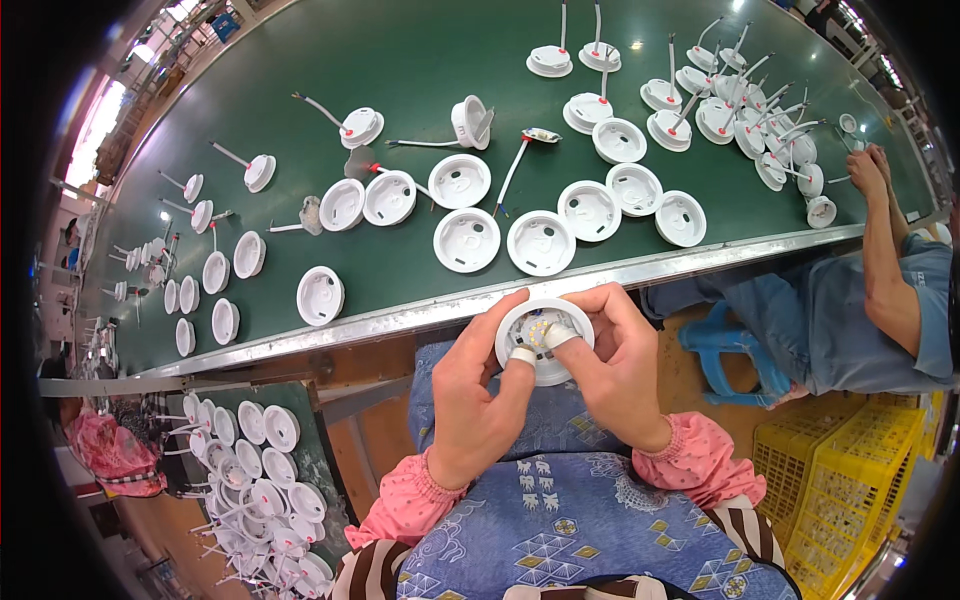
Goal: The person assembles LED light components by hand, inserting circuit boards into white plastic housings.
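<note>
A long green table [430, 60] with a pale metal edge stretches across in front of you, strewn with white cups and wired white caps. At your lower left, a smaller side table [322, 455] carries a crowded pile of similar white parts. At the right, a co-worker [850, 310] in blue sits at the same table, near yellow crates [850, 490] and a blue stool [720, 350]. Your left hand [478, 400] and right hand [622, 365] both grasp one round white housing [551, 372] from opposite sides, just off the table's near edge and above your lap. Inside its rim shows a light board [538, 330] dotted with yellow. Both your thumbs, in white covers [522, 355], reach inward over the housing.
</note>
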Action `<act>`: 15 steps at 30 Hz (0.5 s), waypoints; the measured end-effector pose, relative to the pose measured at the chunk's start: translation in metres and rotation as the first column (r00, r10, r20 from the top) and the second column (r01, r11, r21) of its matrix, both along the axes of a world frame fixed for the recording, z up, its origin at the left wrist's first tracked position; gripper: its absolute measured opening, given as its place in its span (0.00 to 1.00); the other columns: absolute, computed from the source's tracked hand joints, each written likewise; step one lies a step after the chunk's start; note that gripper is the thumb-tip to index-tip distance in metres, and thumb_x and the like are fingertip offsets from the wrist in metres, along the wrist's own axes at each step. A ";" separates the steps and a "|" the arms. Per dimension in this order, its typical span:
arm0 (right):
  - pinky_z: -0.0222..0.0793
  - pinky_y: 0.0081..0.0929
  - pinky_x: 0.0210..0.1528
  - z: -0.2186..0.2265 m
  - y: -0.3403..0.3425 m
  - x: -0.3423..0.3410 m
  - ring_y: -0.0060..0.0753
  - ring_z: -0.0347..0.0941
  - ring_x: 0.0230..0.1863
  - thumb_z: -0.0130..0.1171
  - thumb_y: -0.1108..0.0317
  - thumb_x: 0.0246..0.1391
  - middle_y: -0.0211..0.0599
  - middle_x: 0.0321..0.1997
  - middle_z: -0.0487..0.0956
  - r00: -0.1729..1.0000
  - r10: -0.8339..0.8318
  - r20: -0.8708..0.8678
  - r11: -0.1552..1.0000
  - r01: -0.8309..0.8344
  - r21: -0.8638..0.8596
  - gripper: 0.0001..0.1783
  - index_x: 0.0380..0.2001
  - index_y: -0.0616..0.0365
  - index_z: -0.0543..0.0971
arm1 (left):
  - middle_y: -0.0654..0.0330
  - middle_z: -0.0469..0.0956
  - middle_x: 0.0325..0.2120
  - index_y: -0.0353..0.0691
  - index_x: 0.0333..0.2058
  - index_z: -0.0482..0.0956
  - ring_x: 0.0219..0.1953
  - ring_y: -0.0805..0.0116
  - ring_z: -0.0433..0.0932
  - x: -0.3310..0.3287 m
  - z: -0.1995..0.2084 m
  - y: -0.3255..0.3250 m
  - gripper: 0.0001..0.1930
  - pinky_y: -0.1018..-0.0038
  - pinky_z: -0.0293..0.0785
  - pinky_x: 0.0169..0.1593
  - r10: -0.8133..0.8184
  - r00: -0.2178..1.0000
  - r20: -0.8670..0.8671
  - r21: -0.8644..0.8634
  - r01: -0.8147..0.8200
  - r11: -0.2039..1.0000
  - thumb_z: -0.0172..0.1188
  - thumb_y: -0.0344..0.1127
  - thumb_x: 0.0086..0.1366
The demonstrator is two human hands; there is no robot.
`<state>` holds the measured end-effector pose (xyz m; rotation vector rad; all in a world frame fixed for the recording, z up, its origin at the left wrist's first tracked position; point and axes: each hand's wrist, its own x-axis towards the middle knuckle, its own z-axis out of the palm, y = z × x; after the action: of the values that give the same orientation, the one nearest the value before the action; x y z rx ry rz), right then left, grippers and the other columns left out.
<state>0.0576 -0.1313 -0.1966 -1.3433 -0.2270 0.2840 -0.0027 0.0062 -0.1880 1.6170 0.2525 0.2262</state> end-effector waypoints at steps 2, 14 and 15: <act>0.77 0.23 0.43 0.003 -0.001 0.003 0.24 0.81 0.43 0.57 0.82 0.58 0.39 0.43 0.82 0.999 0.024 0.025 1.000 -0.024 0.009 0.11 0.45 0.68 0.75 | 0.49 0.81 0.46 0.31 0.58 0.76 0.46 0.65 0.82 0.000 0.001 0.006 0.23 0.71 0.78 0.50 -0.020 1.000 0.011 0.109 0.019 0.994 0.54 0.20 0.63; 0.73 0.19 0.42 -0.001 0.005 0.000 0.17 0.77 0.41 0.58 0.80 0.61 0.34 0.42 0.80 0.979 0.095 0.180 0.976 -0.056 -0.209 0.10 0.46 0.67 0.76 | 0.55 0.81 0.38 0.33 0.51 0.80 0.39 0.68 0.80 0.002 -0.002 0.001 0.16 0.72 0.75 0.43 0.067 0.993 0.096 0.127 -0.079 0.989 0.55 0.24 0.65; 0.72 0.18 0.43 -0.002 0.007 -0.002 0.17 0.77 0.42 0.57 0.81 0.62 0.33 0.42 0.79 0.976 0.082 0.201 0.982 -0.045 -0.183 0.10 0.46 0.67 0.76 | 0.56 0.81 0.38 0.34 0.51 0.81 0.39 0.69 0.79 0.003 -0.002 -0.001 0.16 0.73 0.75 0.43 0.086 0.989 0.119 0.134 -0.102 0.986 0.55 0.24 0.65</act>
<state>0.0561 -0.1246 -0.1986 -1.5454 -0.4293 0.2212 0.0001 0.0057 -0.1899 1.7262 0.2300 0.4147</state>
